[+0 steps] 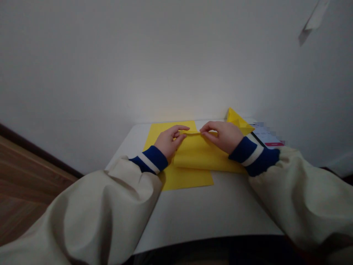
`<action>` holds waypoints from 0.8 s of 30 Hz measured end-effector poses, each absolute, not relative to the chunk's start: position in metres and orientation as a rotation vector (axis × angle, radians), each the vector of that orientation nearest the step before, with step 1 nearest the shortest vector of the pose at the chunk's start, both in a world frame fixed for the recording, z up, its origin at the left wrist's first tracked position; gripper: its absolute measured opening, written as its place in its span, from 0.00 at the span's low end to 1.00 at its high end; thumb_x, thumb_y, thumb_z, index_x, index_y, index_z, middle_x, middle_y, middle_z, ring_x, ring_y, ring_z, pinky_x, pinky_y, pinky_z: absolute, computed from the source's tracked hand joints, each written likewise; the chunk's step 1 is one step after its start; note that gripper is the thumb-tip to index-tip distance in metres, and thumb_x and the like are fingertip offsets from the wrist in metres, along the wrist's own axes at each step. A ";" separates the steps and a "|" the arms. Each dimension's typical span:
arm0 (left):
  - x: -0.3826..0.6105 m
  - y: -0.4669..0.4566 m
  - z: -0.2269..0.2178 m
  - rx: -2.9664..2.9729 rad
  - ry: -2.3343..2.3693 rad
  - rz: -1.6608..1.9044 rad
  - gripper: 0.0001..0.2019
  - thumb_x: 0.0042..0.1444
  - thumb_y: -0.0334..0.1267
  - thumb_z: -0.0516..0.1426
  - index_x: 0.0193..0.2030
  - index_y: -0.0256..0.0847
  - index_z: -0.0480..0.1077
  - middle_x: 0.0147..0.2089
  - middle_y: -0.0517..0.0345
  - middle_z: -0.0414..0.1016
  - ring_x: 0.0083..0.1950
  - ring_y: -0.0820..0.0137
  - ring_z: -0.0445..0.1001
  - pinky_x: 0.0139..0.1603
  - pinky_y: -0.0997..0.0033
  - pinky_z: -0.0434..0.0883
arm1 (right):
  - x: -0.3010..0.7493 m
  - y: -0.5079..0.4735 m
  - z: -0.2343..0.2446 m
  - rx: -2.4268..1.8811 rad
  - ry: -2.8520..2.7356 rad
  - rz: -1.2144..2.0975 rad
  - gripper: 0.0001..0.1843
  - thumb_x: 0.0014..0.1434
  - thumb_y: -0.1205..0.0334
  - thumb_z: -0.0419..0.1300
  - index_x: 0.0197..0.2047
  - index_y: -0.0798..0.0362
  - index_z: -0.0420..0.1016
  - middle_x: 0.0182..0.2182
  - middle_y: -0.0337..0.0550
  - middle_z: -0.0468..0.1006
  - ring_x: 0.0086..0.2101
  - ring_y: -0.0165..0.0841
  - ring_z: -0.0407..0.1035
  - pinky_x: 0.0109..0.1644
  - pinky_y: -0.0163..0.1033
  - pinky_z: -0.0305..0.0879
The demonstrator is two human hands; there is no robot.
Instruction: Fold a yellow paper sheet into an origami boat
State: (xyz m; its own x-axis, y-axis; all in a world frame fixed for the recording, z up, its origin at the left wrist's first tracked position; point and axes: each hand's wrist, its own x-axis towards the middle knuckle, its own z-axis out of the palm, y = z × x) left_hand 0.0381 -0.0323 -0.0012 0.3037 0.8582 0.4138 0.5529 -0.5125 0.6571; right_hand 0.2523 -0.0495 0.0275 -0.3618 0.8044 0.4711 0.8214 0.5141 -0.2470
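A yellow sheet of paper [201, 154] is bent over on itself, its near side rounded and its far edge raised between my hands. My left hand [171, 140] pinches the left part of that far edge between thumb and fingers. At the right part of the same edge, my right hand [222, 134] pinches the paper with thumb and index finger. Beneath lies another flat yellow sheet [187, 181], partly covered by the bent one and my left hand. A folded yellow paper shape [237, 120] with a pointed top stands just beyond my right hand.
The white table [209, 213] stands against a pale wall [176, 66]. A device with a lit screen [266, 135] lies at the right, partly behind my right cuff. Wooden furniture [24, 184] is at the left, and a white piece [317, 16] hangs on the wall.
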 end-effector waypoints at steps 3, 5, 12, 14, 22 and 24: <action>0.040 -0.030 -0.004 1.998 1.186 1.103 0.14 0.53 0.42 0.55 0.45 0.40 0.70 0.24 0.63 0.69 0.21 0.77 0.61 0.23 0.77 0.59 | 0.253 -0.047 0.025 -1.297 -2.220 0.003 0.09 0.56 0.59 0.54 0.36 0.50 0.75 0.35 0.40 0.79 0.37 0.35 0.72 0.42 0.39 0.65; 0.042 -0.031 -0.004 1.883 1.124 1.123 0.14 0.51 0.43 0.56 0.42 0.39 0.70 0.25 0.61 0.70 0.22 0.77 0.62 0.22 0.77 0.58 | 0.254 -0.044 0.022 -1.265 -2.205 0.043 0.09 0.56 0.60 0.54 0.36 0.51 0.74 0.34 0.40 0.79 0.36 0.34 0.72 0.42 0.38 0.65; 0.046 -0.043 0.002 1.762 1.134 1.048 0.15 0.55 0.48 0.51 0.28 0.39 0.69 0.24 0.60 0.69 0.24 0.74 0.65 0.24 0.74 0.63 | 0.256 -0.041 0.024 -1.189 -2.205 0.095 0.06 0.52 0.63 0.55 0.32 0.52 0.72 0.33 0.40 0.79 0.35 0.32 0.71 0.37 0.36 0.65; 0.047 -0.046 0.004 1.756 1.146 1.063 0.16 0.55 0.48 0.51 0.30 0.39 0.71 0.27 0.58 0.72 0.27 0.72 0.68 0.27 0.73 0.66 | 0.255 -0.042 0.026 -1.182 -2.214 0.127 0.06 0.52 0.63 0.55 0.32 0.52 0.72 0.34 0.40 0.79 0.35 0.32 0.71 0.37 0.36 0.64; 0.053 -0.054 0.013 2.059 1.033 1.186 0.20 0.59 0.50 0.49 0.42 0.37 0.75 0.42 0.55 0.78 0.45 0.65 0.73 0.49 0.67 0.68 | 0.249 -0.044 0.025 -1.165 -2.126 0.146 0.07 0.54 0.59 0.55 0.31 0.52 0.71 0.31 0.42 0.78 0.34 0.33 0.71 0.38 0.37 0.65; 0.053 -0.055 0.013 2.082 1.040 1.195 0.21 0.60 0.50 0.48 0.44 0.39 0.74 0.43 0.56 0.77 0.46 0.66 0.73 0.49 0.67 0.67 | 0.249 -0.045 0.026 -1.167 -2.101 0.139 0.07 0.54 0.59 0.56 0.31 0.52 0.71 0.30 0.41 0.78 0.33 0.33 0.71 0.38 0.37 0.65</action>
State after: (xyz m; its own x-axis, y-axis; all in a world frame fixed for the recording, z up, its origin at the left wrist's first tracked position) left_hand 0.0530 -0.0550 0.0131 0.3163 0.8191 0.4787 0.3612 -0.5705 0.7376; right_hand 0.2487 -0.0449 0.0258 -0.3331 0.7761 0.5354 0.6986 0.5845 -0.4127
